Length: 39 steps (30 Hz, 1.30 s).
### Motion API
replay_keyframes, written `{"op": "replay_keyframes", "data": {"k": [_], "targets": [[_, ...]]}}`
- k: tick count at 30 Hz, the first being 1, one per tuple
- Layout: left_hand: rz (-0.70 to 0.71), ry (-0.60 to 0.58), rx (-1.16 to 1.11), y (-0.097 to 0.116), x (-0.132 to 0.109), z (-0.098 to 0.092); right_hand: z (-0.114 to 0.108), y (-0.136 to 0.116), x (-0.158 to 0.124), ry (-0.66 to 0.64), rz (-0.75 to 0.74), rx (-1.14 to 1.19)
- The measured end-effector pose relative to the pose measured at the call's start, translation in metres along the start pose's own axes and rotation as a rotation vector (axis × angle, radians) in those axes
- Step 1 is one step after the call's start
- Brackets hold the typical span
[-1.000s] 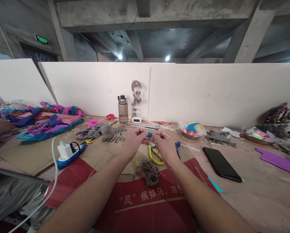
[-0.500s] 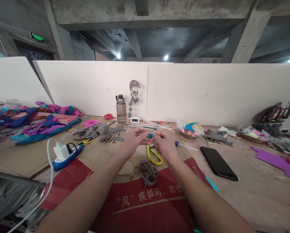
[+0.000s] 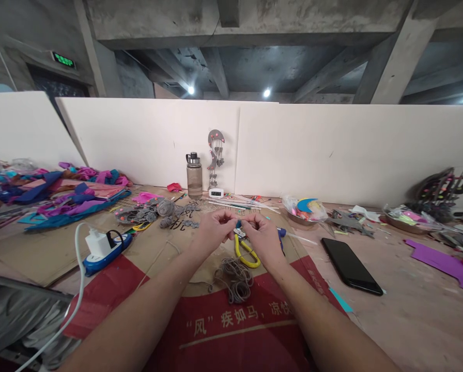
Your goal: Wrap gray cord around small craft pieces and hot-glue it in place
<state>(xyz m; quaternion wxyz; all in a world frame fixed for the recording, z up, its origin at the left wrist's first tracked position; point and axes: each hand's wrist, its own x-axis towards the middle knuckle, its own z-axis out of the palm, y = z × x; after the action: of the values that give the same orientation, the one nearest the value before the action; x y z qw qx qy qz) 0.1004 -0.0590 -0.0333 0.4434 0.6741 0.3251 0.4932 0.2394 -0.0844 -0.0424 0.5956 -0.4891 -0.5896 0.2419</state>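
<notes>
Above the cardboard sheet, my left hand (image 3: 218, 227) and my right hand (image 3: 258, 231) meet at the fingertips. Between them they pinch a small blue piece (image 3: 238, 224), mostly hidden by the fingers. Just below my hands lie scissors with yellow handles (image 3: 247, 254). Nearer to me is a loose tangle of grey cord (image 3: 237, 279). A blue glue gun (image 3: 281, 233) shows partly behind my right hand.
A black phone (image 3: 351, 265) lies to the right, a blue power strip (image 3: 107, 254) with a white charger to the left. Behind stand a bottle (image 3: 194, 176) and a small white clock (image 3: 216, 193). Coloured felt (image 3: 76, 201) is piled at the left; a bowl (image 3: 303, 217) sits right of centre.
My fingertips have closed in over the blue piece, so less of it shows. The view has shifted slightly.
</notes>
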Motion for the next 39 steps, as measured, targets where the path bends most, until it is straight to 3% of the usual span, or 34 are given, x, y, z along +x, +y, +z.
{"op": "replay_keyframes", "data": {"k": [4,8,12,19,26,39], "targets": [[-0.128,-0.101,-0.214,-0.006,0.005,-0.003,-0.001,0.008,0.003,-0.002,0.089,0.056],[-0.181,-0.125,-0.325,-0.007,0.007,-0.005,-0.003,0.013,0.005,-0.003,0.144,0.092],[-0.126,-0.122,-0.243,-0.002,0.005,-0.004,-0.004,0.01,0.003,-0.008,0.107,0.021],[0.119,-0.02,0.241,0.005,-0.003,-0.002,-0.002,-0.001,-0.004,0.004,-0.034,-0.119],[0.031,0.056,-0.011,0.003,0.002,-0.002,0.0,0.003,-0.004,-0.02,-0.118,-0.023],[0.023,-0.047,-0.043,0.003,0.001,0.0,-0.003,0.001,-0.003,0.027,-0.096,-0.103]]}}
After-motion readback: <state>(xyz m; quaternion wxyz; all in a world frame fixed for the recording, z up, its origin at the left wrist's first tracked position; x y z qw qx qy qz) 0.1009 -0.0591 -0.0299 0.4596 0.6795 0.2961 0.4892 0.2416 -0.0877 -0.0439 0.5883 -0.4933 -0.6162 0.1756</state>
